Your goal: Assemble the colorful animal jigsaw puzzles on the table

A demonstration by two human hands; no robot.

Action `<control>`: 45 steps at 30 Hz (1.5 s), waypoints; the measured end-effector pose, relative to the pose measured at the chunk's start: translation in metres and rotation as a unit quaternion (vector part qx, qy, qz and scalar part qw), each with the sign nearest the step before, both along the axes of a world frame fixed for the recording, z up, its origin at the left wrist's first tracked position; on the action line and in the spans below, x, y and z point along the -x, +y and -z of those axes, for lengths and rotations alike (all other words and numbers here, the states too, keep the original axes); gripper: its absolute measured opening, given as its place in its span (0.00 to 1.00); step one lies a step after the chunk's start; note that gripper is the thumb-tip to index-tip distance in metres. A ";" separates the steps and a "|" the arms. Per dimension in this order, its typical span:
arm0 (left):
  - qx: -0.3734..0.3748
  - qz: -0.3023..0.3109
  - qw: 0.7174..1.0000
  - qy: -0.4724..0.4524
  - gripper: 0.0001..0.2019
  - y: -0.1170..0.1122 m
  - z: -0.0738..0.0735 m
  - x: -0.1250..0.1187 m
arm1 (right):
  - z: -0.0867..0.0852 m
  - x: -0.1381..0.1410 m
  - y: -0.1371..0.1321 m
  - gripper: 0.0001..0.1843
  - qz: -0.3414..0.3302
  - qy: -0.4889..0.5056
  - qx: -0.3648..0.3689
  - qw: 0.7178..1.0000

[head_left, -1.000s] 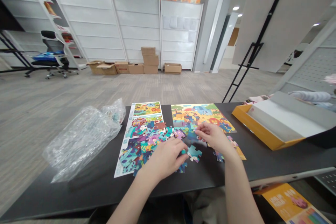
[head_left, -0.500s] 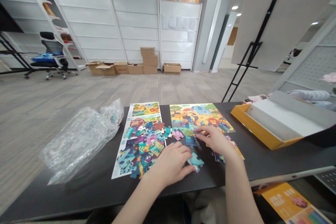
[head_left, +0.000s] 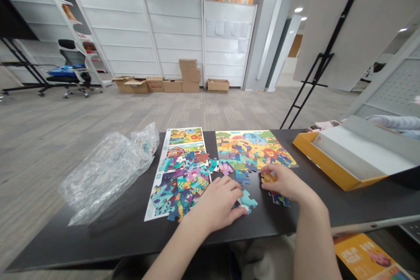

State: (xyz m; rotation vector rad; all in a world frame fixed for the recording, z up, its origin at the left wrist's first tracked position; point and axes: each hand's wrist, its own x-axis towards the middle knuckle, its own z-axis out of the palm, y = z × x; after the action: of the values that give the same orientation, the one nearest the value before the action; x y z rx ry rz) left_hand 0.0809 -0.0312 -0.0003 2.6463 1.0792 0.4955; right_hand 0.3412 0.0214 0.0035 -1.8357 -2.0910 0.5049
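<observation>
My left hand (head_left: 223, 199) rests low over the table, its thumb and fingertips closed at the left edge of a teal puzzle piece (head_left: 248, 201). Against loose pieces on the right is my right hand (head_left: 285, 182), with thumb and fingers curled round an orange-yellow puzzle piece (head_left: 269, 176). Just below it lies a dark blue piece (head_left: 280, 199). Between the hands, a blue piece (head_left: 242, 177) sits at the lower edge of the partly covered animal picture (head_left: 256, 140). Many mixed pieces (head_left: 187, 183) are heaped on the printed sheet (head_left: 154, 203) at left.
A crumpled clear plastic bag (head_left: 108, 170) lies on the black table (head_left: 131, 245) at left. To the right stands an open yellow box (head_left: 331, 164). An orange puzzle box (head_left: 364, 253) is below the table edge. Beyond are an easel board, cartons and white shelving.
My right hand has moved right, from the blue piece below the picture to the loose pieces, and closes on an orange-yellow one. My left hand stays by the teal piece. The view shifts slightly.
</observation>
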 end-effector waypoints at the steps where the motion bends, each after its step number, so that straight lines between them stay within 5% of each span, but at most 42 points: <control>1: 0.001 -0.001 1.000 0.002 0.14 0.000 0.000 0.000 | -0.001 0.000 -0.001 0.18 0.000 0.003 0.003 1.000; 6: 0.002 -0.004 1.000 -0.004 0.14 0.000 -0.001 0.002 | -0.006 -0.001 -0.004 0.14 0.019 0.054 0.025 0.998; 16: -0.004 -0.013 0.999 -0.038 0.10 0.002 -0.009 0.013 | -0.008 -0.013 0.002 0.12 0.087 0.064 -0.124 0.986; 22: 0.026 -0.074 0.990 -0.120 0.09 0.005 -0.009 0.015 | -0.023 0.007 -0.003 0.16 0.063 0.313 -0.140 0.937; 28: 0.159 -0.145 0.929 -0.300 0.19 0.008 -0.011 0.013 | -0.028 0.047 -0.004 0.15 -0.042 0.456 -0.082 0.885; 31: 0.245 -0.134 0.878 -0.389 0.24 0.010 -0.013 0.012 | -0.026 0.067 -0.004 0.14 -0.075 0.477 -0.059 0.874; 35: 0.316 -0.107 0.819 -0.467 0.19 0.013 -0.015 0.013 | -0.025 0.088 -0.005 0.15 -0.104 0.498 -0.018 0.861; 40: 0.303 -0.141 0.824 -0.458 0.13 0.016 -0.012 0.017 | -0.022 0.092 -0.004 0.17 -0.094 0.496 0.045 0.862; 45: 0.304 -0.143 0.829 -0.447 0.10 0.018 -0.009 0.020 | -0.021 0.087 -0.002 0.15 -0.096 0.475 0.025 0.874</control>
State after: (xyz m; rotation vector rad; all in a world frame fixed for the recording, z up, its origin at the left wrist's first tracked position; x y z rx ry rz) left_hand 0.0610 -0.0137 0.0083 1.4084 1.0407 1.0817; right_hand 0.2547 0.0191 0.0247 -1.0145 -1.5367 1.2167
